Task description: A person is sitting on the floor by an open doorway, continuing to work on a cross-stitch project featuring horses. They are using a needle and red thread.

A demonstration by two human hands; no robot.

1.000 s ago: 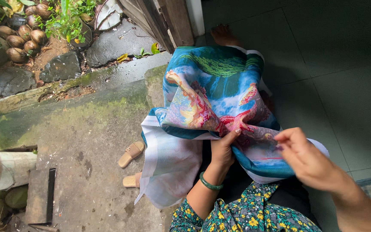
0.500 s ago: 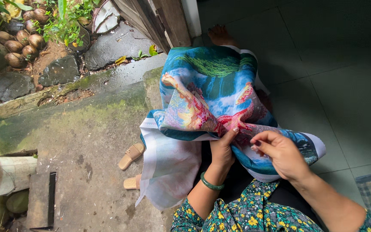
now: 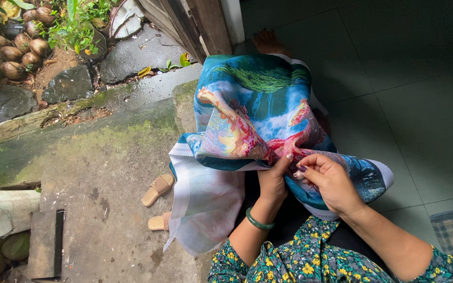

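Note:
A large embroidered cloth [image 3: 258, 110] in blue, green, pink and red, with a white border, lies draped over my lap. My left hand [image 3: 272, 181], a green bangle on its wrist, grips a fold of the cloth from below at the red stitched area. My right hand [image 3: 331, 181] sits right beside it, fingertips pinched at the same spot on the cloth. Whether a needle is between the fingers I cannot make out. My sleeves are green with yellow flowers.
A pair of tan sandals [image 3: 158, 202] lies on the mossy concrete at left. Coconuts [image 3: 19, 50] and stones are at the top left, a white bucket [image 3: 1, 212] at the left edge. A wooden door frame [image 3: 200, 23] and a green tiled floor [image 3: 410, 78] fill the right. A bare foot [image 3: 268, 42] shows beyond the cloth.
My right hand has moved left, from out over the cloth's right edge to meet my left hand at the red stitching. The left hand has stayed put.

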